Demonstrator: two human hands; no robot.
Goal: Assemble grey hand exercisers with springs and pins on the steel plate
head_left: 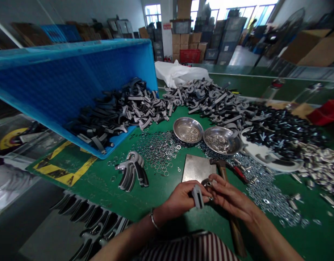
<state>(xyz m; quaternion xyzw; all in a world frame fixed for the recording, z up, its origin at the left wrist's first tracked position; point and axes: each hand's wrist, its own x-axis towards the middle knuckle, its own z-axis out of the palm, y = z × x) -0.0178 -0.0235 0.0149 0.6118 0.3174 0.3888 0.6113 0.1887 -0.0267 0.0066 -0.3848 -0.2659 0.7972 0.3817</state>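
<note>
My left hand is closed around a grey and black handle part, whose slotted end points toward me. Close against it, the fingers of my right hand pinch at a small metal fitting at the part's far end; its exact kind is unclear. Just beyond both hands lies a flat metal plate. A hammer lies with its head beside the plate, its wooden handle running under my right hand. Several similar grey and black handle parts stand together on the green table to the left.
A tipped blue crate spills handle parts at left. Metal rings are scattered mid-table. Two steel bowls hold tiny pieces. Red-handled pliers, nuts, black levers and metal barrels spread at right.
</note>
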